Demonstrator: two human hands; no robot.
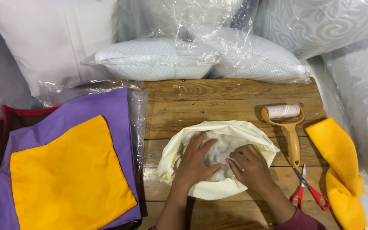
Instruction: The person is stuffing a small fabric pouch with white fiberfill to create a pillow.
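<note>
A pale cream fabric cover (pixel 218 130) lies open on the wooden table (pixel 218 96), its mouth folded back around white fluffy stuffing (pixel 220 149). My left hand (pixel 194 159) rests flat on the stuffing, fingers spread and pressing down into it. My right hand (pixel 252 166) is beside it at the cover's right edge, fingers curled onto the stuffing and the cream fabric. Whether the right hand pinches the fabric I cannot tell.
A lint roller with a yellow handle (pixel 289 127) and red-handled scissors (pixel 307 189) lie right of the cover. Yellow cloth (pixel 339 157) sits at the right edge. Stacked yellow (pixel 69 174) and purple (pixel 94 106) covers lie left. Plastic-wrapped white pillows (pixel 158 57) line the back.
</note>
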